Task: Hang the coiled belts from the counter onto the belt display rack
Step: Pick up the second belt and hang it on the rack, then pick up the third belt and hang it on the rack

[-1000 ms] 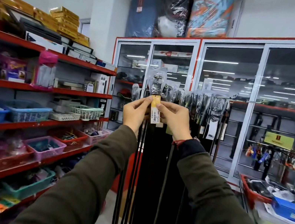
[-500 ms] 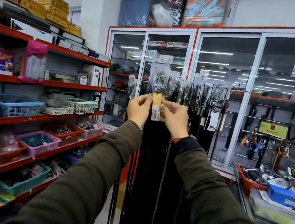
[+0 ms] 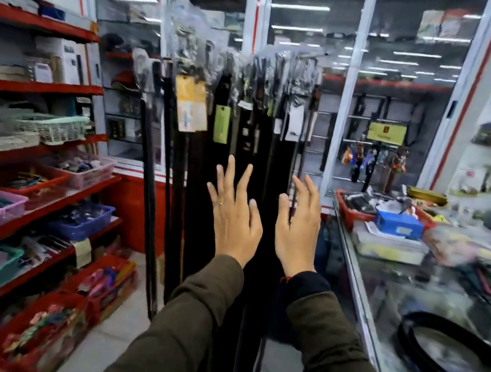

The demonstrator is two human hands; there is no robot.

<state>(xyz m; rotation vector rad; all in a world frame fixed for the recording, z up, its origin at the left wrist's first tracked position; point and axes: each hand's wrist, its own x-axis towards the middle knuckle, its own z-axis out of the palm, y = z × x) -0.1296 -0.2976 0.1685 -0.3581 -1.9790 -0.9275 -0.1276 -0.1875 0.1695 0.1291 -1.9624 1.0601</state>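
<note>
I see left hand (image 3: 234, 216) and right hand (image 3: 297, 227) with fingers spread, holding nothing, before hanging belts (image 3: 210, 154)

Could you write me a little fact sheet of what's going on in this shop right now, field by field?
place: shop aisle between red shelves and a glass counter
left hand: open, fingers spread, nothing in its grip
right hand: open, nothing in its grip
belt display rack: crowded with hanging black belts, buckles wrapped in plastic
tags: a yellow tag and a green tag hang among them
coiled belt: black, lying on the counter at right, not yet hung
image quality: right side blurred
</note>
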